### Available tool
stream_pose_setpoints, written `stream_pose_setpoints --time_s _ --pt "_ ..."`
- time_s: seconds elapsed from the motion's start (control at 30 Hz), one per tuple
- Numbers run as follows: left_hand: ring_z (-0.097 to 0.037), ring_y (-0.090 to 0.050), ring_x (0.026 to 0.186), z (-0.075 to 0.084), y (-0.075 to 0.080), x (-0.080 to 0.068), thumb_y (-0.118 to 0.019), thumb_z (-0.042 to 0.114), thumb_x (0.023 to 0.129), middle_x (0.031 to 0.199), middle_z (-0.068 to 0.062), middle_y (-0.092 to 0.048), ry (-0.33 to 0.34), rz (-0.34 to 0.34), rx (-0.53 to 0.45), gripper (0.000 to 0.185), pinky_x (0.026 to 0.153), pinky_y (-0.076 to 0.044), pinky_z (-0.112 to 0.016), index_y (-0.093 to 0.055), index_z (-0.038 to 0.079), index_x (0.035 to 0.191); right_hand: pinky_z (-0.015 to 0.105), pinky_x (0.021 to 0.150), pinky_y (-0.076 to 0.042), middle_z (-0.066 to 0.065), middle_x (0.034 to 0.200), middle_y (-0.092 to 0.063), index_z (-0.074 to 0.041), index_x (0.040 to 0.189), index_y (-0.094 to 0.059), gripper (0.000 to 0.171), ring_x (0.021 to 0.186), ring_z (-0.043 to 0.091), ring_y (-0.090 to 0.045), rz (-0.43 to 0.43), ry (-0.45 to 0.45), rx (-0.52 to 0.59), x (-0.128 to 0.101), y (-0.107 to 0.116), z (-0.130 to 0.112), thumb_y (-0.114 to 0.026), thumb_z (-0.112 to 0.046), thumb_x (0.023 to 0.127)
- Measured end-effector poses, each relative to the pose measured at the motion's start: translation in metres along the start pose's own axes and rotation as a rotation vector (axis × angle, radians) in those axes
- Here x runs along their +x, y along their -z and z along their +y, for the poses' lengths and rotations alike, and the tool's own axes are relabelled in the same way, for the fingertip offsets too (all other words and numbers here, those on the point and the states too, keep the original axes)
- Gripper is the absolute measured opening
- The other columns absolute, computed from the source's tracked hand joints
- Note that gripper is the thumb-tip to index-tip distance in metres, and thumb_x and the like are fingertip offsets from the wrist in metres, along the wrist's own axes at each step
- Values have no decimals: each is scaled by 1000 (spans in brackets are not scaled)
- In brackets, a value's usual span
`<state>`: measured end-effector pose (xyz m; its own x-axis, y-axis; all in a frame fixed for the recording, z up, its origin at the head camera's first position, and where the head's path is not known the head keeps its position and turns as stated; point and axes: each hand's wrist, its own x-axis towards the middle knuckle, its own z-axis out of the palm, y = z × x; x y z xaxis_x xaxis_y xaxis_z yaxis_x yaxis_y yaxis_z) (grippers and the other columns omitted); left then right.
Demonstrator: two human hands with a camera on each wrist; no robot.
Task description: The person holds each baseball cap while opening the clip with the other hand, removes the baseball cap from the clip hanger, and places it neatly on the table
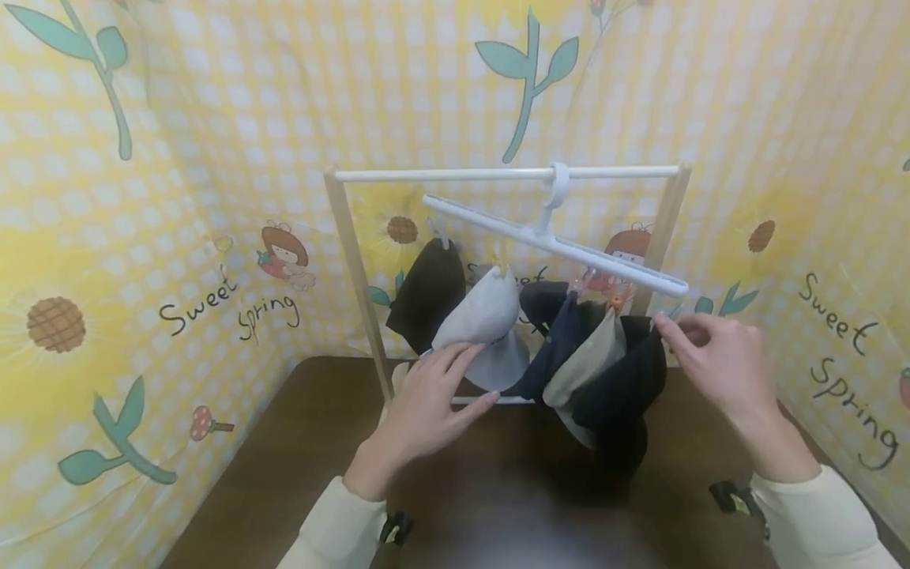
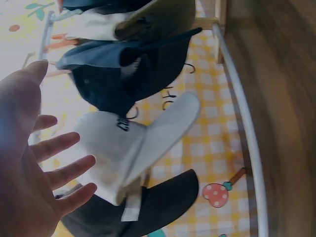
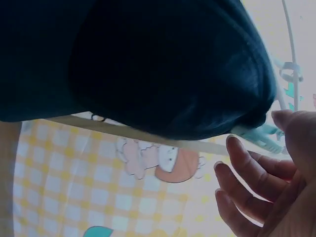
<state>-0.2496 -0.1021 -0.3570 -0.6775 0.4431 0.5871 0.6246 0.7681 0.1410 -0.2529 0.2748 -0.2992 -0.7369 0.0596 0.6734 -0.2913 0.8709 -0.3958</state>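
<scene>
Several caps hang by clips from a white hanger (image 1: 604, 259), which tilts down to the right. My right hand (image 1: 725, 359) is at its low end, with thumb and index finger pinching a pale green clip (image 3: 261, 137) at the crown of a black cap (image 3: 173, 69). My left hand (image 1: 434, 403), fingers spread, is in front of a white cap (image 2: 111, 148); whether it touches the cap is unclear. Behind the white cap hangs a dark brown cap (image 1: 430, 292). A navy cap (image 1: 550, 348) and a beige cap (image 1: 586, 359) hang between the white and black ones.
The hanger's hook (image 1: 558, 186) loops over the white top bar (image 1: 441, 175) of a wooden-sided rack (image 1: 355, 276). Under it is a dark brown table (image 1: 284, 466). Yellow checked cloth (image 1: 235, 158) with printed flowers surrounds the back and sides.
</scene>
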Motion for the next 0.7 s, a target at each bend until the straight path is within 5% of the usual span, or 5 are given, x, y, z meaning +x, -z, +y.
stream_pose_setpoints --time_s 0.3,0.5,0.7 --pt "-22 -54 132 8 -26 -16 -53 63 99 146 0 -56 70 -77 -46 68 103 -48 -49 -50 18 150 32 36 -25 9 65 -68 -4 91 -81 54 51 21 -47 18 -81 -107 -10 5 10 -64 -55 97" --pt "-19 -56 128 15 -35 -1 -52 64 99 145 3 -56 52 -16 -67 65 101 -48 -47 -51 22 149 31 43 -37 17 85 -76 -2 97 -79 62 71 33 -64 -16 -107 -97 4 8 13 -58 -61 97" --pt "-19 -55 131 23 -38 13 -51 66 99 145 2 -56 39 -39 -85 66 103 -48 -48 -52 21 148 35 57 -45 18 84 -76 0 99 -78 55 75 35 -70 22 -46 -13 14 8 8 -62 -53 98"
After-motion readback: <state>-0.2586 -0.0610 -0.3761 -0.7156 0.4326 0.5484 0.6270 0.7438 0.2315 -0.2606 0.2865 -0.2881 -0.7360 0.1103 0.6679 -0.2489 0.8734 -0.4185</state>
